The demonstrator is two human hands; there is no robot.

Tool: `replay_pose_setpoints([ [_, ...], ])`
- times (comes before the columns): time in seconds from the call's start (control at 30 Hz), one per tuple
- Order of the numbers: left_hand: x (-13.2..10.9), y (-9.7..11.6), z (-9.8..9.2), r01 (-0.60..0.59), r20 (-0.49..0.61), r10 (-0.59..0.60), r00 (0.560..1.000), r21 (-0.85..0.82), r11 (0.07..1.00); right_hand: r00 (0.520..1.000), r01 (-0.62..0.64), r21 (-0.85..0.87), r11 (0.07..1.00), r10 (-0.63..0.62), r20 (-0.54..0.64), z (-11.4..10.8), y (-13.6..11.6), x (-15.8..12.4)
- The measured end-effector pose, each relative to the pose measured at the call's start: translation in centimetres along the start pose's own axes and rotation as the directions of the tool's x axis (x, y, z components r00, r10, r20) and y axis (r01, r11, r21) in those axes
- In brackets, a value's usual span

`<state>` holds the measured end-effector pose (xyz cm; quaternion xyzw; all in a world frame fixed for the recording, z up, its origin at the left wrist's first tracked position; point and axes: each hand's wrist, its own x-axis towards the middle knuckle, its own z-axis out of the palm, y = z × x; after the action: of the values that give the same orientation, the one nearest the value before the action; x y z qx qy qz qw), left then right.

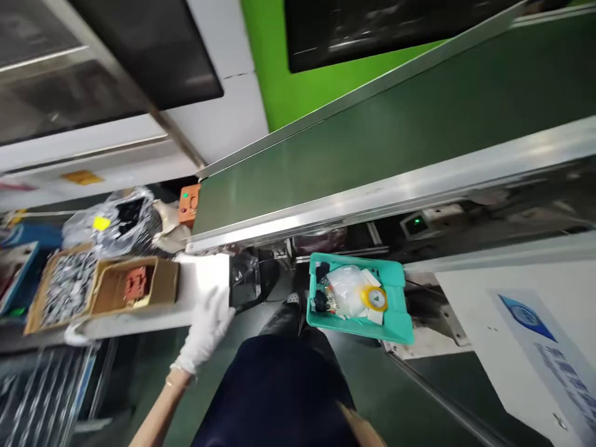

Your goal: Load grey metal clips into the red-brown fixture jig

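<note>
Right hand's out of sight, just a blurry forearm [361,427] up close. Gloved left hand [207,326] looks open by the white bench [185,301], can't tell if touching. Cardboard box [165,285] is probably light, stiffish, so grab the sides; sits left of that hand, slightly farther off.

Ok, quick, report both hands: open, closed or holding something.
Left hand: open, in a white glove, no held thing visible.
Right hand: cannot tell; only a blurred part of the right arm shows at the bottom edge.
</note>
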<state>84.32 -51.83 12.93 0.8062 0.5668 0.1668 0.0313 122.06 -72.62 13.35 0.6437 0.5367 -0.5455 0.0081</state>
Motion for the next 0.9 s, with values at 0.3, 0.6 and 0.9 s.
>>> replay_pose_setpoints([
  [0.3, -17.9, -1.5, -2.7, 0.753, -0.273, -0.748, 0.605, -0.110, 0.649, 0.990, 0.046, -0.401, 0.915, -0.096, -0.106, -4.5, -0.6, 1.6],
  [0.6, -19.3, -6.2, -3.1, 0.766, -0.278, -0.787, 0.550, -0.206, 0.608, 0.976, 0.154, -0.282, 0.947, -0.101, 0.193, -3.7, -12.5, 4.6],
  [0.9, -26.6, -23.7, -12.1, 0.793, -0.346, -0.729, 0.590, 0.080, 0.604, 0.928, 0.365, -0.409, 0.836, -0.361, 0.090, -5.8, -29.4, 12.2],
])
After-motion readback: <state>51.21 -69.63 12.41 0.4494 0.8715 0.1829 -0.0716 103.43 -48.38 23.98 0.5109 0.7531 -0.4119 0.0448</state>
